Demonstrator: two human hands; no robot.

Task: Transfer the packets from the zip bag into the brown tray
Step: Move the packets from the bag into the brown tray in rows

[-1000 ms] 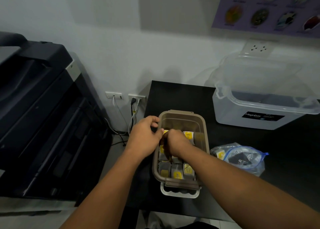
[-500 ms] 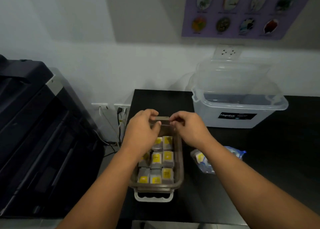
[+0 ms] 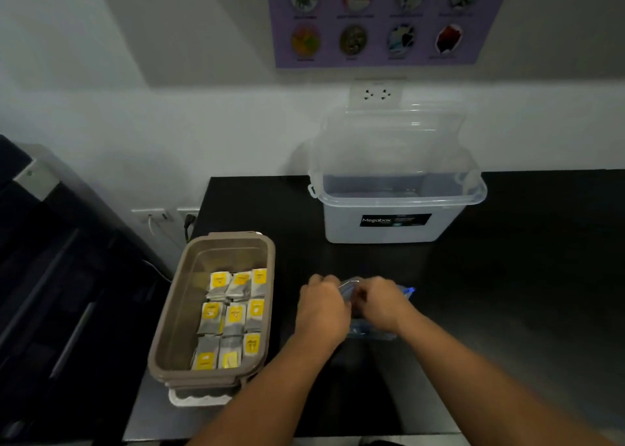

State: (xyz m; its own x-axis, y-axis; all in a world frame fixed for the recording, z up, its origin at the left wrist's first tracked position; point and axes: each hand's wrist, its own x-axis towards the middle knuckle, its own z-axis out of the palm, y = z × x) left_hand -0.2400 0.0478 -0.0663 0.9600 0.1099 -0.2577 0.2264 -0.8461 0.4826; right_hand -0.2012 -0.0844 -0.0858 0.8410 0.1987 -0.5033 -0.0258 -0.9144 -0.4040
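Observation:
The brown tray point(image 3: 176, 317) stands at the left edge of the black table, and several grey packets with yellow labels point(image 3: 233, 317) lie in rows on its right side. To its right lies the clear zip bag point(image 3: 372, 330) with a blue seal. My left hand point(image 3: 321, 307) and my right hand point(image 3: 382, 302) are side by side on the bag, each pinching its crumpled top. The hands hide most of the bag, so I cannot tell what is inside it.
A clear storage box point(image 3: 395, 215) with its lid raised stands at the back of the black table point(image 3: 507, 276). A large dark printer point(image 3: 50, 276) fills the left side. Wall sockets point(image 3: 162, 214) with cables sit low by the table's corner.
Both hands left the far rim of the brown tray and moved right onto the zip bag. The camera view shifted, so the tray now sits further left.

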